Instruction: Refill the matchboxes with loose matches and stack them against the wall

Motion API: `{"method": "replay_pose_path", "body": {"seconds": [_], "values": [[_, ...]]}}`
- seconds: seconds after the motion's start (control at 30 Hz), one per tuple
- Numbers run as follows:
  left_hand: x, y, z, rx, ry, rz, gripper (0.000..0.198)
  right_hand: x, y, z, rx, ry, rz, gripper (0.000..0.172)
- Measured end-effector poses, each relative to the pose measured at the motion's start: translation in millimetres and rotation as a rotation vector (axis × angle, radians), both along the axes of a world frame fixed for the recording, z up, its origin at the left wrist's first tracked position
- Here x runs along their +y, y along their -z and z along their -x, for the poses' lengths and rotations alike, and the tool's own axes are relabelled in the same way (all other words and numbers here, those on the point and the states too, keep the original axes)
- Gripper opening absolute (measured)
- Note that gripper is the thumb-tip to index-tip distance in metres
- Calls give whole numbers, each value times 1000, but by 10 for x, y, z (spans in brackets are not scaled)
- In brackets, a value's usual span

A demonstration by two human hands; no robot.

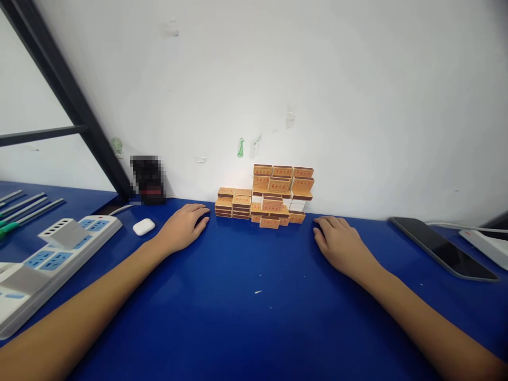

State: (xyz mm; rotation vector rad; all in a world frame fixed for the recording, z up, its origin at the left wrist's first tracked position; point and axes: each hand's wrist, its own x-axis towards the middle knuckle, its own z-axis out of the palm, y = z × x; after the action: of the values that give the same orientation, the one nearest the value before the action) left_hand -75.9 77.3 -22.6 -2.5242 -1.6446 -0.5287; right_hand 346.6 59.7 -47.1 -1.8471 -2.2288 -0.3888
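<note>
Orange matchboxes (280, 185) with dark striking sides are stacked against the wall, some flat and some standing on edge. At their left end, two lower piles of flat matchboxes (233, 203) sit side by side. My left hand (183, 227) rests on the blue table to the left of the piles, fingers stretched out and apart from the boxes. Right of the stack, my right hand (338, 241) lies on the table, its fingers loosely extended and holding nothing. A few pale box parts show in the middle of the stack.
White power strips (59, 259) with plugs lie at the left, near a white earphone case (143, 227). Screwdrivers (35, 209) lie beyond. A phone (442, 248) lies at the right. Behind is a white wall (357, 106); a black frame (67, 79) stands at the left.
</note>
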Motion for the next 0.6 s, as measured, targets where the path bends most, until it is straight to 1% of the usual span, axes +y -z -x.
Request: {"method": "replay_pose_path", "body": {"seconds": [0.3, 0.6], "values": [[4, -8, -2, 22, 12, -9, 50, 2, -4, -6, 2, 1, 19, 42], [-4, -13, -10, 31, 10, -10, 48, -9, -20, -2, -4, -19, 5, 41]]}}
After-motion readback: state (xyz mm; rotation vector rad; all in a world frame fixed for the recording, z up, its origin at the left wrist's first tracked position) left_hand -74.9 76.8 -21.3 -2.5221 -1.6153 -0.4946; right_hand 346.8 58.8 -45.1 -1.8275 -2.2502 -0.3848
